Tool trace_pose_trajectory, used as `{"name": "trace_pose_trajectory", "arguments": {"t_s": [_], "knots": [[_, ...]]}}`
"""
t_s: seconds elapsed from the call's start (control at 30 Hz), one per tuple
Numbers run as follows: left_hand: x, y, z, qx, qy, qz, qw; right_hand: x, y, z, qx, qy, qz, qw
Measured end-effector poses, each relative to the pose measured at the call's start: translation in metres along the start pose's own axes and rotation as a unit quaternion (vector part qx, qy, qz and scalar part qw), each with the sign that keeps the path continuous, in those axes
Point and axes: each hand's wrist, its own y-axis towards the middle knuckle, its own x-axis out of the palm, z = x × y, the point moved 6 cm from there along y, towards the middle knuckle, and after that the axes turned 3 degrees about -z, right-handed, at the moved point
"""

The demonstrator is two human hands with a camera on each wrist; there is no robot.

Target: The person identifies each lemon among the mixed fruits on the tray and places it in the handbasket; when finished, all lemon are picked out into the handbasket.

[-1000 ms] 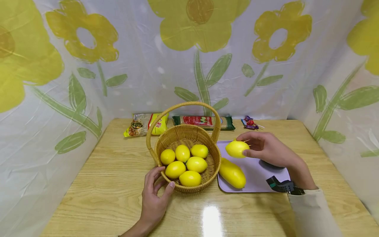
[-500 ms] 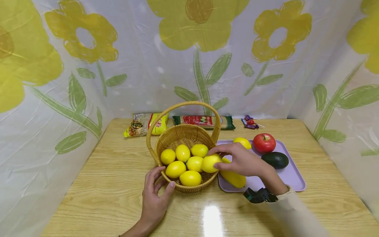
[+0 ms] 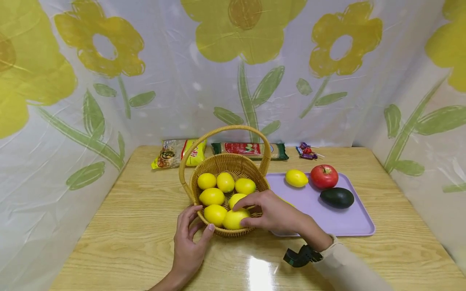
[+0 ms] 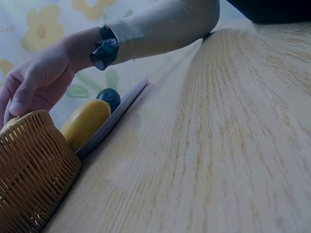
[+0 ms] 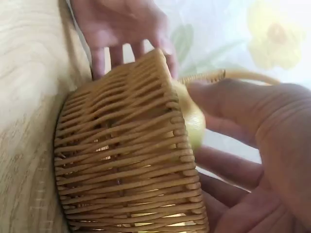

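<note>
A wicker basket with an arched handle holds several yellow lemons. My right hand reaches over its right rim and holds a lemon between thumb and fingers, low at the front of the basket. In the right wrist view, that lemon shows just past the rim, by the thumb. My left hand holds the basket at its front left, with thumb and fingertips at the rim. From the left wrist, the right hand appears above the basket wall.
On the right, a purple tray bears another lemon, a red apple-like fruit, a dark green oval fruit and a long yellow fruit. Behind lie a yellow-and-clear food bag, a noodle pack and lollipops.
My right hand has carried the lemon left from over the tray down into the basket's front. Lemons inside have shifted left and back. The left hand has stayed at the rim.
</note>
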Motion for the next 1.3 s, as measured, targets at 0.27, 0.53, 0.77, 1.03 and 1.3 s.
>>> {"name": "trace_pose_trajectory", "arguments": {"t_s": [0.27, 0.53, 0.77, 1.03, 1.3], "knots": [[0.000, 0.000, 0.001, 0.006, -0.003, 0.000, 1.0000, -0.043, -0.016, 0.017, -0.008, 0.075, 0.077, 0.994], [0.000, 0.001, 0.001, 0.004, 0.000, 0.000, 1.0000, -0.109, -0.063, 0.079, 0.068, 0.139, 0.208, 0.966], [0.000, 0.000, 0.001, 0.005, -0.002, -0.001, 1.0000, -0.118, -0.079, 0.121, 0.153, 0.093, 0.231, 0.956], [0.000, 0.000, 0.001, 0.003, -0.004, -0.003, 1.0000, -0.104, -0.073, 0.144, 0.211, -0.041, 0.193, 0.957], [0.000, 0.000, 0.003, 0.005, -0.004, -0.004, 1.0000, -0.093, -0.064, 0.141, 0.195, -0.076, 0.168, 0.963]]}}
